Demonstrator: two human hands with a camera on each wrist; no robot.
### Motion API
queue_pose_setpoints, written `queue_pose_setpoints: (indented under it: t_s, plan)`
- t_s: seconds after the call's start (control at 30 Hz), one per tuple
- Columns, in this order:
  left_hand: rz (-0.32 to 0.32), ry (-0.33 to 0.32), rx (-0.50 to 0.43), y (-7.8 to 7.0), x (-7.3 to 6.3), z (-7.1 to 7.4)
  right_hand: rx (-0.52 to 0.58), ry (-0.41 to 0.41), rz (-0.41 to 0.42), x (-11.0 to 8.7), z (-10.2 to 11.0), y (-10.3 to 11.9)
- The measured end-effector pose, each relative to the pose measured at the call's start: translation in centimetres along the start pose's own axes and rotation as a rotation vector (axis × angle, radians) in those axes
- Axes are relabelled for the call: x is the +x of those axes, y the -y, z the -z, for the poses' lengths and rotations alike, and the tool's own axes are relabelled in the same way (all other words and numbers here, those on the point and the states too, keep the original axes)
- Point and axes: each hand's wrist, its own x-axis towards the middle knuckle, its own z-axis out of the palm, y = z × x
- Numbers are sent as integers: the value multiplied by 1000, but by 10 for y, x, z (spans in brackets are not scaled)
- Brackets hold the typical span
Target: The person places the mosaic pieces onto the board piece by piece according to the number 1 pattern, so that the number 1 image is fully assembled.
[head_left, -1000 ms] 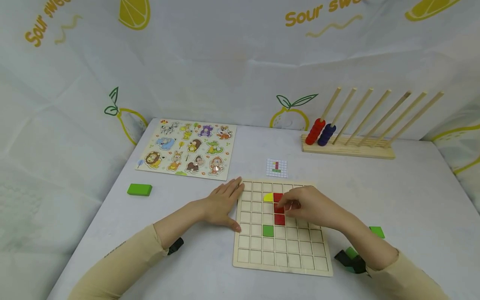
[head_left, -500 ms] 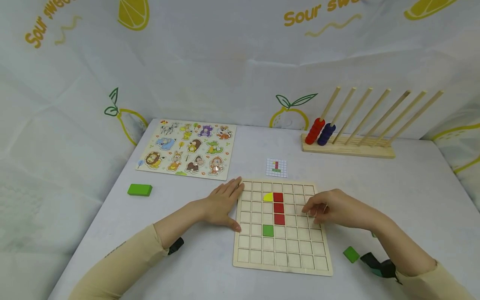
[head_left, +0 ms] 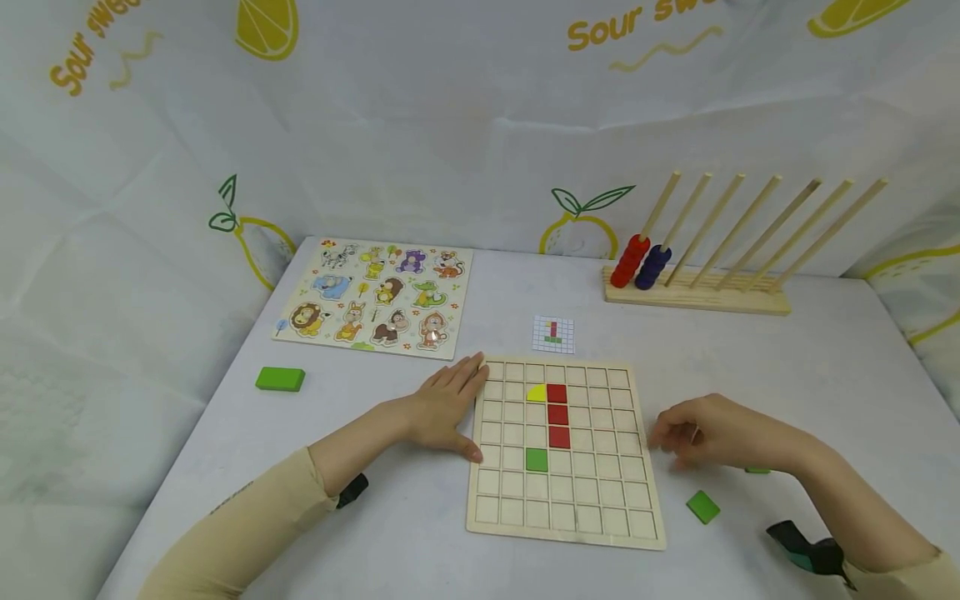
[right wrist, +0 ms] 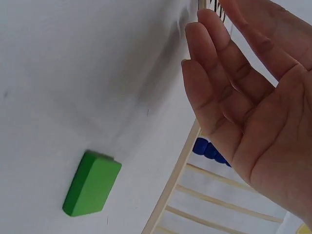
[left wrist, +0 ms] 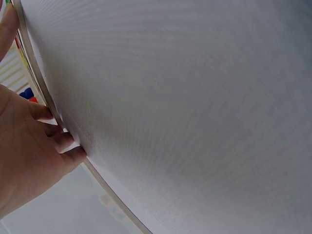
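Fingers (head_left: 463, 382) outstretched, our left hand (head_left: 441, 418) touched the grid board (head_left: 588, 492); our right hand (head_left: 716, 433), released and loosely curved, hovered nearby.

Left bare-hand grip (head_left: 439, 415): touching pale square wooden grid board (head_left: 584, 463) at nine o'clock. Right bare-hand grip (head_left: 720, 433): near board, three o'clock.

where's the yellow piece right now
In the head view, the yellow piece lies on the grid board, second row from its far edge, immediately left of the topmost red square.
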Motion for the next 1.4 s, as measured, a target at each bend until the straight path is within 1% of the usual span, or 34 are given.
queue_pose_setpoints:
  t_s: [0.23, 0.37, 0.5, 0.6, 0.67, 0.77, 0.87, 1.07, 1.2, 1.3, 1.4]
  plan:
    - [4, 0, -2, 0, 0, 0, 52, 115, -74, -13, 1, -8]
    - [2, -1, -8, 0, 0, 0, 82, 150, -92, -18, -2, -10]
    - [-1, -2, -5, 0, 0, 0, 116, 156, -100, -20, -7, -12]
    - [1, -2, -4, -1, 0, 0, 131, 155, -65, -20, -10, -14]
    - [4, -1, -5, -1, 0, 0, 121, 152, -35, -20, -11, -15]
    - [10, 0, -8, -2, 0, 0, 97, 155, -15, -19, -12, -16]
    - [14, 2, -8, -1, 0, 0, 77, 167, -23, -17, -13, -16]
    - [12, -2, -7, -1, 0, 0, 2, 181, -84, -13, -16, -13]
    - [7, -5, -5, -1, 0, 0, -34, 184, -101, -11, -17, -10]
    - [5, -5, -1, -1, 0, -1, -33, 178, -83, -10, -17, -12]
    - [6, -4, 1, 0, 0, -1, -17, 167, -46, -11, -17, -16]
